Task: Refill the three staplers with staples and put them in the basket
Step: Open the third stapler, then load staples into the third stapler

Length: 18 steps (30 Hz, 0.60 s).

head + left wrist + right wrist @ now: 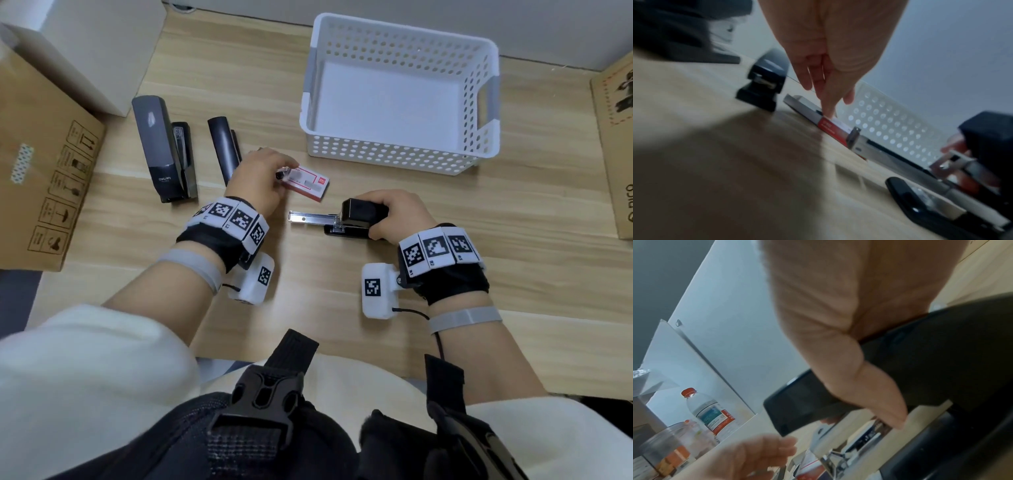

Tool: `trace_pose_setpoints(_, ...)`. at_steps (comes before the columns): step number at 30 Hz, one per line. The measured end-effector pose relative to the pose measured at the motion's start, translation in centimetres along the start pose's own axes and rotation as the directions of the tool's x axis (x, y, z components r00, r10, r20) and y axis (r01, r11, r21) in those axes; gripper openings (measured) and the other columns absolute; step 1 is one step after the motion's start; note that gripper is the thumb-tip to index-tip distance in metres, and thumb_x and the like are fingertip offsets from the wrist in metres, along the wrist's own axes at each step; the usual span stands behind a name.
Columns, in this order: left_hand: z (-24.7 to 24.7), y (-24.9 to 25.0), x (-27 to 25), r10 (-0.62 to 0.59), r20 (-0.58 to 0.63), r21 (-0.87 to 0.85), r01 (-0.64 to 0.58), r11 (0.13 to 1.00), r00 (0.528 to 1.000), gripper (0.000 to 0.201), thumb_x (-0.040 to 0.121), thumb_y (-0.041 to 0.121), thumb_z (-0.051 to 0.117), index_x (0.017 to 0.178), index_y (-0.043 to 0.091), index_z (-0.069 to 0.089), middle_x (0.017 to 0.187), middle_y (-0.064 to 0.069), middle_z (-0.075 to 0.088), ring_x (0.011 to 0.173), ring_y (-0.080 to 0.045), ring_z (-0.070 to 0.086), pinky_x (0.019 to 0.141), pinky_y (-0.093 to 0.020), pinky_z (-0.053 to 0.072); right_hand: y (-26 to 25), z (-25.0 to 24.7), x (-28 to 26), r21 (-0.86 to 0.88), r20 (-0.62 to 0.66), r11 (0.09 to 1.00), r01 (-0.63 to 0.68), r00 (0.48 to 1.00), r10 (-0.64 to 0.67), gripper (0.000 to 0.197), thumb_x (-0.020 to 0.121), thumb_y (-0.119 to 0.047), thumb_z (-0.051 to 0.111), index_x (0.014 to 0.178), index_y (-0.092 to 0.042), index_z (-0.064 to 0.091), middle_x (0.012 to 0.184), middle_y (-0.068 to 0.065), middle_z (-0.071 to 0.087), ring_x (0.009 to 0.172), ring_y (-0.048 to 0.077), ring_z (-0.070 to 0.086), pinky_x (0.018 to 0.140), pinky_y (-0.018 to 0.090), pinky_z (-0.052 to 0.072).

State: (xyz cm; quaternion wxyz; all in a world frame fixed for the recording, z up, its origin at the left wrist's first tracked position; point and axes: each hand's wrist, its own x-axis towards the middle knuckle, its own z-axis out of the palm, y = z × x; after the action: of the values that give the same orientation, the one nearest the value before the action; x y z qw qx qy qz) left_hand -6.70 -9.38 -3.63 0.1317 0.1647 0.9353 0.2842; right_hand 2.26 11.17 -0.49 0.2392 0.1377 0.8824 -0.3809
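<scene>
Both hands work low over the tabletop (pixel 342 308): the right hand (pixel 394 214) grips a small black stapler (pixel 356 219), its metal staple rail (pixel 311 216) slid out leftward; the left hand (pixel 260 181) rests fingertips on the red staple box (pixel 308 186) just beyond. Left of it lie two bigger staplers (pixel 164 150), well apart from the white basket (pixel 400 157) farther back, with cardboard boxes (pixel 41 178) at either side

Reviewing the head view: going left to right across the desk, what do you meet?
Brown cardboard box → large gray stapler → slim black stapler → left hand at the staple box → right hand gripping the open stapler → another cardboard box.
</scene>
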Motion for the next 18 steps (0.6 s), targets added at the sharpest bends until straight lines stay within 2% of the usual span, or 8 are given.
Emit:
trace_pose_setpoints(3,0.4,0.6,2.0,0.036,0.053,0.171,-0.044,0.984,0.998,0.046,0.078,0.001,0.057,0.119,0.021,0.057,0.123,-0.005,0.058,0.118,-0.029,0.046,0.103,-0.040,0.035,-0.1,0.2,0.0,-0.003,0.002,1.000,-0.005,1.000,0.005,0.060,0.064,0.010,0.060,0.111,-0.026,0.064,0.113,0.000,0.067,0.106,0.021,0.058,0.093,0.030,0.046)
trace_pose_setpoints(6,0.6,0.8,3.0,0.016,0.117,0.280,-0.048,0.959,0.993,0.045,0.078,0.002,0.058,0.117,0.025,0.059,0.119,-0.007,0.059,0.116,-0.030,0.046,0.100,-0.041,0.034,0.0,0.2,-0.1,-0.001,-0.002,1.000,0.003,1.000,-0.003,0.058,0.064,0.009,0.060,0.112,-0.025,0.065,0.113,0.000,0.067,0.106,0.022,0.058,0.095,0.033,0.046)
trace_pose_setpoints(10,1.2,1.5,3.1,-0.004,0.174,0.204,-0.032,0.978,0.985,0.046,0.068,0.015,0.075,0.111,0.026,0.061,0.112,-0.003,0.059,0.110,-0.025,0.049,0.101,-0.041,0.034,0.1,0.4,-0.2,-0.006,-0.029,1.000,0.009,1.000,-0.009,0.058,0.063,0.007,0.059,0.109,-0.027,0.065,0.113,0.001,0.067,0.107,0.023,0.058,0.095,0.037,0.047)
trace_pose_setpoints(14,2.2,2.7,2.8,-0.069,0.103,0.047,0.065,0.997,0.992,0.053,0.065,0.023,0.079,0.115,0.025,0.059,0.115,-0.003,0.060,0.111,-0.023,0.051,0.101,-0.040,0.035,0.1,0.5,-0.2,-0.044,-0.039,0.999,0.008,0.999,-0.009,0.057,0.064,0.004,0.060,0.110,-0.029,0.064,0.114,0.001,0.066,0.107,0.023,0.057,0.094,0.036,0.047)
trace_pose_setpoints(18,3.3,3.3,2.2,0.004,0.152,0.038,-0.010,0.999,0.988,0.057,0.064,0.024,0.079,0.116,0.028,0.058,0.119,0.001,0.059,0.116,-0.021,0.049,0.103,-0.039,0.033,-0.1,0.4,-0.3,-0.025,-0.034,1.000,-0.005,0.999,0.005,0.058,0.064,0.006,0.061,0.111,-0.028,0.064,0.116,0.002,0.065,0.110,0.024,0.057,0.096,0.038,0.046)
